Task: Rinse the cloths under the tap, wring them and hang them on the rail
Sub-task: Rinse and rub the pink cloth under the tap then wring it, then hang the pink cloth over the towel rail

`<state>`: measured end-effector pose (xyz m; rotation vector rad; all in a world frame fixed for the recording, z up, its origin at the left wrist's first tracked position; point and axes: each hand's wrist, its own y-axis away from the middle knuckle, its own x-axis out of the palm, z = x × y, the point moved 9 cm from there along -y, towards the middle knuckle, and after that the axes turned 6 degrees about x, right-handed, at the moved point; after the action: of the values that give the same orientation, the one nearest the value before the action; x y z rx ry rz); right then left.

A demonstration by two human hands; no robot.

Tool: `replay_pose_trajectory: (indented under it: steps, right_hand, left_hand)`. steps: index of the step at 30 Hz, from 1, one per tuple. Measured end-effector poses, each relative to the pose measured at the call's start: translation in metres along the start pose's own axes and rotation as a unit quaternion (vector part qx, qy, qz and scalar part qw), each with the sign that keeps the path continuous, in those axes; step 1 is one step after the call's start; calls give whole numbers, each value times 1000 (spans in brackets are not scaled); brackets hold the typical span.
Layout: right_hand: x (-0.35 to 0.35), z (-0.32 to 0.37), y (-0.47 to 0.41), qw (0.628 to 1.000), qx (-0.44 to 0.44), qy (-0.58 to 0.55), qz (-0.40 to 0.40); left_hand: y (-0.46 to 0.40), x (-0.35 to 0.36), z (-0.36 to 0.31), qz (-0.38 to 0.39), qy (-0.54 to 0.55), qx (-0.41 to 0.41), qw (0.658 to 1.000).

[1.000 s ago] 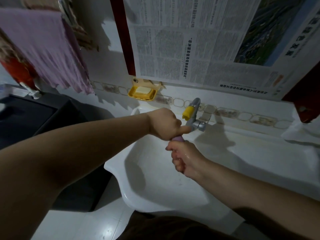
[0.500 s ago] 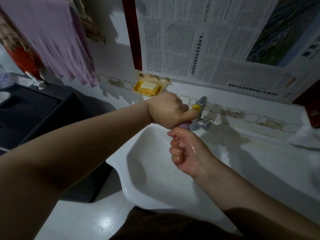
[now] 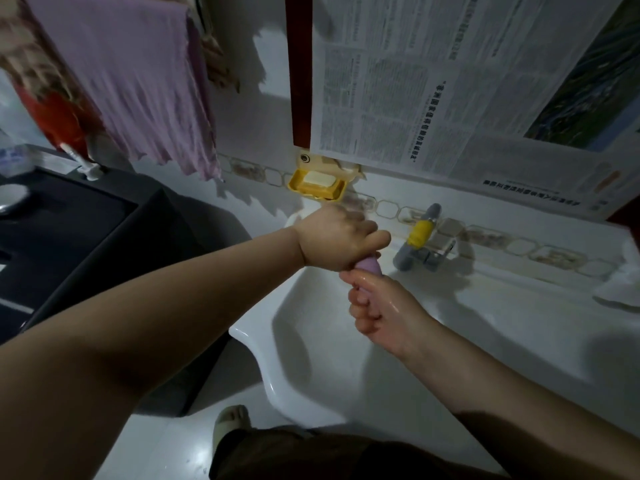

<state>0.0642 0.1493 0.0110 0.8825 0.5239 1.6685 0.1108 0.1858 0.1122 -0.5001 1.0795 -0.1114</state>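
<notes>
Both fists clamp a twisted purple cloth (image 3: 472,266) over the white sink (image 3: 311,341); only a small rolled bit shows between them. My left hand (image 3: 337,239) grips its upper end, my right hand (image 3: 375,304), wet and shiny, grips the lower end. The grey tap (image 3: 415,244) with yellow tape stands just right of my hands; no water stream is visible. Another purple cloth (image 3: 138,81) hangs at the upper left, its rail mostly hidden.
A yellow soap dish (image 3: 317,185) with a soap bar sticks to the wall under a newspaper sheet (image 3: 450,81). A dark cabinet (image 3: 69,237) stands left of the sink. A white cloth (image 3: 620,289) lies at the counter's right end. My sandalled foot (image 3: 230,422) shows below the sink.
Both hands have shifted left, away from the tap, still twisting the purple cloth. The view has tilted, showing more of the hanging cloth and floor.
</notes>
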Motion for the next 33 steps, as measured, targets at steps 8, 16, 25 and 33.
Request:
replay_pose_trajectory:
  steps: [8, 16, 25, 33]
  right_hand:
    - [36, 56, -32, 910, -242, 282, -181]
    - [154, 70, -64, 915, -279, 233, -177]
    - [264, 73, -93, 926, -268, 255, -75]
    - [295, 102, -76, 894, -334, 276, -115]
  left_hand:
    - [137, 54, 63, 260, 232, -318, 882]
    - [248, -2, 101, 120, 631, -435, 631]
    - [321, -64, 170, -44, 700, -448, 554]
    - [373, -79, 197, 53, 592, -493, 635]
